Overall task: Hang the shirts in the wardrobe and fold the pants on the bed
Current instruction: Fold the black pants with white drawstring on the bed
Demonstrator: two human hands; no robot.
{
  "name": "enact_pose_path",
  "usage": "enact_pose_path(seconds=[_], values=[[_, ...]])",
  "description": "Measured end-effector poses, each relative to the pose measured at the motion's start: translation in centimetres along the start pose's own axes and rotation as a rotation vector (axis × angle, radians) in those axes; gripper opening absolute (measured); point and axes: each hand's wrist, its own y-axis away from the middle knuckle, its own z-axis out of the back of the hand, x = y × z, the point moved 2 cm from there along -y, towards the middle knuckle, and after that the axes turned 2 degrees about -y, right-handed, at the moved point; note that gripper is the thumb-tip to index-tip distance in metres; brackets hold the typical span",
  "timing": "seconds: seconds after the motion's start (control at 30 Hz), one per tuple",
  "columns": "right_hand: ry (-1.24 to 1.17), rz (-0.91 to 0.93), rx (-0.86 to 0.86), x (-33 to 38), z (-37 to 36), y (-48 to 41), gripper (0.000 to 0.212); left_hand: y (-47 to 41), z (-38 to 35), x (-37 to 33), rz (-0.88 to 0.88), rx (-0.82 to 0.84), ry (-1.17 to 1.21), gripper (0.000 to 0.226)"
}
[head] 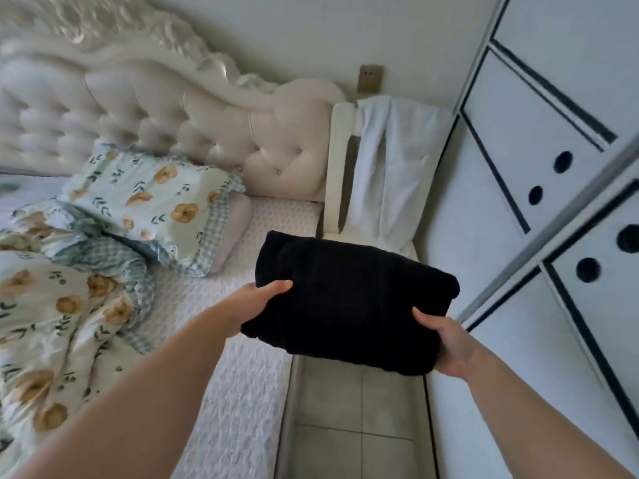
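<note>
Pants (349, 299), black, folded into a thick bundle, up in the air over the right edge of the bed (242, 392) and the strip of tiled floor (356, 426) beside it. On the bed to the left, a crumpled flowered quilt (52, 323) and a matching pillow (148, 202) near the tufted headboard (138, 108). Left hand (252, 305) reaching forward on a straight arm, gripping the bundle's left edge: thumb on top, fingers curled beneath and out of sight. Right hand (446, 344) gripping the near right corner the same way, thumb over, fingers under. Spans the gap between both hands. Beyond, a white chair (340, 160) with a pale cloth (390, 167) draped over its back. Far right, wardrobe (518, 133), white sliding doors with black trim and round holes across its front, inside hidden.
</note>
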Motion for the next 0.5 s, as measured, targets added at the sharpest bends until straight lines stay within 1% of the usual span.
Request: enact_pose_path(seconds=[0.13, 0.23, 0.3, 0.37, 0.5], values=[[-0.039, 0.082, -0.027, -1.5, 1.6, 5.0, 0.051, 1.3, -2.3, -1.8, -0.046, 0.118, -0.044, 0.06], [-0.021, 0.148, -0.071, -3.2, 2.6, 8.9, 0.055, 2.3, -3.9, -2.7, -0.067, 0.277, -0.062, 0.066], [-0.051, 0.195, -0.11, -5.2, 3.0, 11.5, 0.057, 3.0, -5.0, -3.7, -0.074, 0.402, -0.115, 0.064], [-0.08, 0.237, -0.138, -7.7, 3.6, 13.9, 0.062, 3.8, -6.4, -4.5, -0.077, 0.492, -0.19, 0.061], [-0.111, 0.323, -0.278, -11.9, 5.0, 19.0, 0.071, 5.6, -10.9, -5.7, -0.134, 0.625, -0.283, 0.058]])
